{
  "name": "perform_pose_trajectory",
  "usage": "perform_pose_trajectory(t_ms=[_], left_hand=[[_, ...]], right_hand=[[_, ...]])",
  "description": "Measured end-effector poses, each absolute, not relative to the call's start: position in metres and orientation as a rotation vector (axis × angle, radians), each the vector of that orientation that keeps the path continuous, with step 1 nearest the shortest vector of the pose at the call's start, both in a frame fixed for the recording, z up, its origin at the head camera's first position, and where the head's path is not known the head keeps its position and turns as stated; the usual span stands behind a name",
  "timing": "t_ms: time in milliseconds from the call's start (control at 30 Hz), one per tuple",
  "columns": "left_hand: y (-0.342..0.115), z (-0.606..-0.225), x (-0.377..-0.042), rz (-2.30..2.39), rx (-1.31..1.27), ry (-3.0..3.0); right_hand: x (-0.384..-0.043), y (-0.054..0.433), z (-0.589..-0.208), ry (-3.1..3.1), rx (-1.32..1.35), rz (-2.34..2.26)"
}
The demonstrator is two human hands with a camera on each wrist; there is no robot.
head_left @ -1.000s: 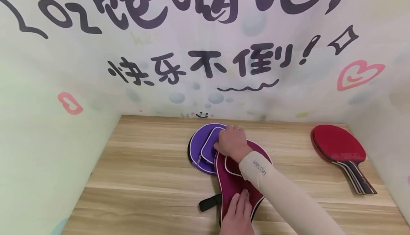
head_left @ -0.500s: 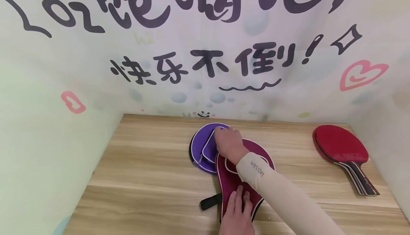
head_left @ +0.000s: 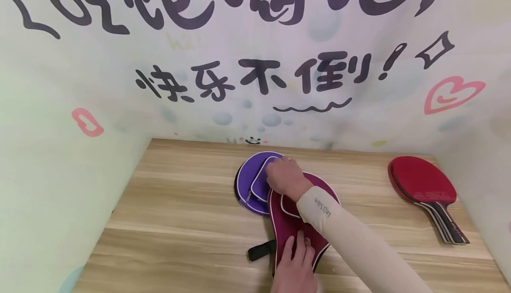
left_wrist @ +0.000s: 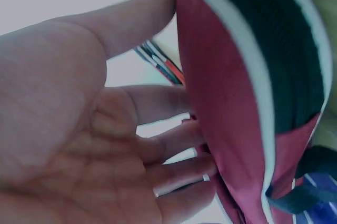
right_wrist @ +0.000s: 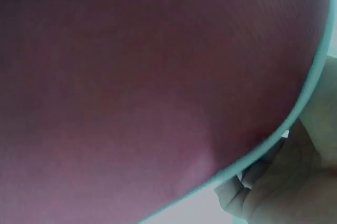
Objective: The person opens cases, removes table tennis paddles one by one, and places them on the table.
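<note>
A maroon table tennis bat case (head_left: 285,231) with white piping lies at the middle of the table, overlapping a purple bat case (head_left: 247,177). My right hand (head_left: 286,176) has its fingers curled at the maroon case's upper left edge; the right wrist view shows them (right_wrist: 263,182) beyond the piping. Exactly what they pinch is hidden. On the case's narrow lower part rests my left hand (head_left: 295,264), fingers extended. In the left wrist view its fingertips touch the maroon fabric (left_wrist: 226,97), the thumb is near the piping, and a dark zip band (left_wrist: 274,50) runs along the side.
Red table tennis bats (head_left: 423,182) lie stacked at the right side of the table (head_left: 179,222). A black strap (head_left: 261,251) sticks out left of the maroon case. Printed walls (head_left: 223,124) enclose the table at the back and sides. My right sleeve (head_left: 359,239) crosses over the case.
The left hand's fingers shift slightly on the maroon case. My right hand turns a little and stays at the same edge. Both cases stay in place.
</note>
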State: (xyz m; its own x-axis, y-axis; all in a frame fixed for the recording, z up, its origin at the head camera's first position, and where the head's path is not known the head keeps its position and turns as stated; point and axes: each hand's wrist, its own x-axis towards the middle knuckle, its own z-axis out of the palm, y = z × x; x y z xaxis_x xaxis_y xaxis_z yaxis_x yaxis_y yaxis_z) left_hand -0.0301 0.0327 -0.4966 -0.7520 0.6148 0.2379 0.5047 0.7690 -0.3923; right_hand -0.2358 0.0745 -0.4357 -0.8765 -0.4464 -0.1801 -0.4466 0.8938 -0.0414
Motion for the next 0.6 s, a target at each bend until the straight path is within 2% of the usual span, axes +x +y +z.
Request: perform_pose_trajectory(t_ms=[367,600], left_hand=[[0.008,-0.464,-0.057,0.270,-1.112,-3.079],[0.002,-0.461,-0.059,0.239,-1.159,-3.069]], right_hand=[[-0.251,0.092,-0.426,2.669,-0.960,-0.130],[-0.249,0.089,-0.422,2.679,-1.161,0.095]])
